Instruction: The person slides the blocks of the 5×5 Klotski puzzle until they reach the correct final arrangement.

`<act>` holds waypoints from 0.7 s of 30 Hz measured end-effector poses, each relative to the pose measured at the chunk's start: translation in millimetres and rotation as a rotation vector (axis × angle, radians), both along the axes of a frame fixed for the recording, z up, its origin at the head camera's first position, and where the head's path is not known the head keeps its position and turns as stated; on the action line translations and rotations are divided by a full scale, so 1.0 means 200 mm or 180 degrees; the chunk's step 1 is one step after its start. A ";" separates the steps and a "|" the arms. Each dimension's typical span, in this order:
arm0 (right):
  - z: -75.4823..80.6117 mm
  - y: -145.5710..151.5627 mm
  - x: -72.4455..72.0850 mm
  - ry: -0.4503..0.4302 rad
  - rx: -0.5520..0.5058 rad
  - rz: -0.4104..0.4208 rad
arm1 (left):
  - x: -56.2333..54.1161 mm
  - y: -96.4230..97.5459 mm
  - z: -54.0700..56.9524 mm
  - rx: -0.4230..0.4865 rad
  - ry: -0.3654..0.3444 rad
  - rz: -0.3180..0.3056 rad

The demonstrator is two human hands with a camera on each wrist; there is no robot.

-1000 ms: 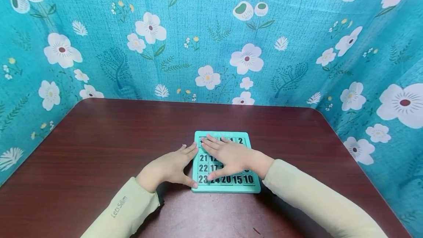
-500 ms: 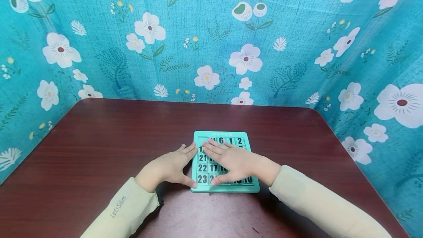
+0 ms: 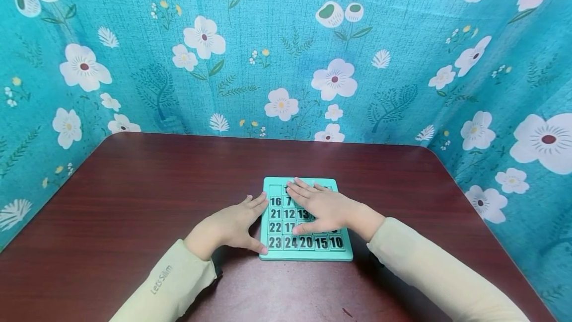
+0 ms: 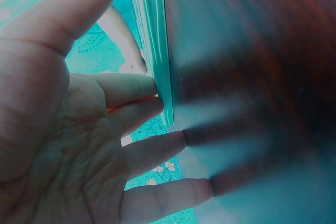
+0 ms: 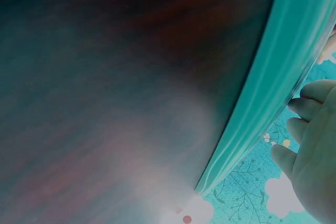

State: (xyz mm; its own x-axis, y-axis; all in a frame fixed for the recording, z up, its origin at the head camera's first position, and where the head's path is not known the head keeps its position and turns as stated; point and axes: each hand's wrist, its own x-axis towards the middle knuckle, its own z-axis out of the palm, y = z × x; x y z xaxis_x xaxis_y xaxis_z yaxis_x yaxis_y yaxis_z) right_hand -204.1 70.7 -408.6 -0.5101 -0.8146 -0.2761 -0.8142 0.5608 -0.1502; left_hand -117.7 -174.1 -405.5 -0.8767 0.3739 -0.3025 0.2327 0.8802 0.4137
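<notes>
A turquoise sliding number puzzle [image 3: 308, 257] lies flat on the table, its black-numbered tiles set in rows. Its top-left slot [image 3: 275, 190] is bare, with the 16 tile [image 3: 275, 201] just below. My left hand [image 3: 234, 223] rests along the left edge, thumb at the lower corner and straight fingers higher up. In the left wrist view, fingertips meet the puzzle's side [image 4: 156, 40]. My right hand [image 3: 329, 208] spreads palm down over the tiles, fingertips at the top row, hiding much of the right half. In the right wrist view its fingers [image 5: 285, 158] show beyond the puzzle's side [image 5: 257, 93].
The dark reddish-brown table [image 3: 178, 173] extends around the puzzle. Behind it and at both sides hangs a turquoise curtain [image 3: 250, 63] with white flowers. Both forearms, in pale sleeves [image 3: 429, 267], come in from the front.
The 16 tile has slid down from the top-left slot into the second row. My right hand has since shifted right, uncovering the left columns. My left hand has stayed put.
</notes>
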 end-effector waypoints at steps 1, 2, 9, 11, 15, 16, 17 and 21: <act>0.00 0.00 0.00 0.0004 -0.0001 0.0005 | 0.00 0.00 0.00 -0.0004 -0.0001 -0.0003; 0.00 -0.01 0.00 0.0007 0.0006 0.0006 | 0.00 0.00 0.01 -0.0009 -0.0002 -0.0003; 0.00 -0.08 0.00 -0.0034 0.0052 0.0019 | 0.00 0.01 0.02 0.0008 -0.0019 -0.0026; 0.01 -0.11 0.01 -0.0034 0.0058 0.0057 | 0.01 0.01 0.02 0.0012 -0.0029 -0.0024; 0.01 -0.13 0.01 0.0000 0.0076 0.0130 | 0.01 0.01 0.03 0.0000 -0.0017 -0.0034; 0.01 -0.14 0.00 -0.0006 0.0073 0.0134 | 0.01 0.01 0.03 -0.0002 -0.0012 -0.0039; 0.01 -0.13 0.00 -0.0016 0.0073 0.0128 | 0.01 0.01 0.03 -0.0001 -0.0007 -0.0041; 0.01 -0.09 -0.01 -0.0039 0.0045 0.0065 | 0.01 0.01 0.03 0.0027 -0.0031 -0.0012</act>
